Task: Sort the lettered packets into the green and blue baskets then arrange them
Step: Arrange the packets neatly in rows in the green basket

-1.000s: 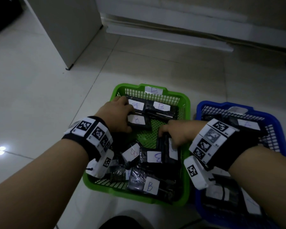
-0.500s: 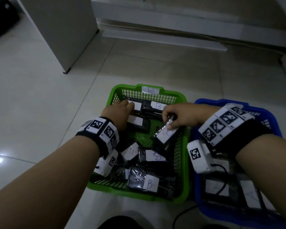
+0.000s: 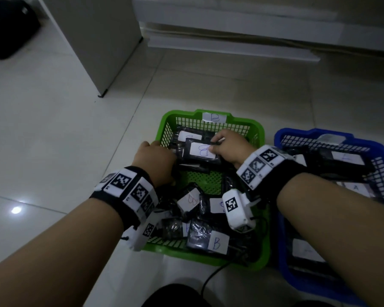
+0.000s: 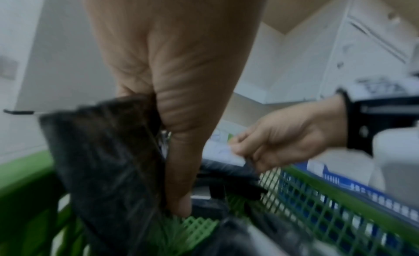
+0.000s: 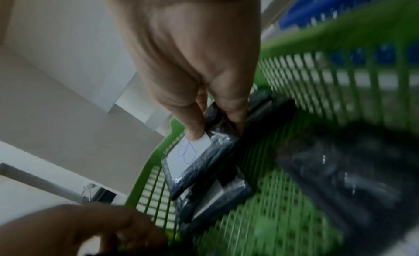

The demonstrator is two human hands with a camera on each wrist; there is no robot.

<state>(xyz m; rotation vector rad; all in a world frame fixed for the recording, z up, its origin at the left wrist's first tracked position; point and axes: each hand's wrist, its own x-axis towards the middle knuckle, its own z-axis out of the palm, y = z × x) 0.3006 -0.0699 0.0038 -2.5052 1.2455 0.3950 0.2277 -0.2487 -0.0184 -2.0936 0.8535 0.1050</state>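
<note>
A green basket [image 3: 162, 122] labelled B holds several black packets with white B labels. My right hand [image 3: 213, 144] pinches one B packet [image 3: 203, 150] by its near right corner, over the stack at the basket's far end. In the right wrist view the thumb lies on the label of this packet [image 5: 195, 157] and a finger sits under its edge. My left hand [image 3: 155, 158] is at the basket's left wall. Seen from the left wrist, the left hand [image 4: 172, 170] grips an upright black packet [image 4: 102, 161]. The blue basket [image 3: 283, 262] on the right holds A packets [image 3: 346, 158].
Loose B packets [image 3: 217, 242] lie jumbled in the near half of the green basket, with bare mesh floor [image 3: 204, 180] in the middle. A white cabinet [image 3: 93, 41] stands at the back left and a low white ledge [image 3: 231, 47] runs behind. A black cable [image 3: 213, 278] trails on the tiles.
My right hand picked a packet from the basket's middle, turned it label-up and carried it to the far end. My left hand slid back towards the left wall.
</note>
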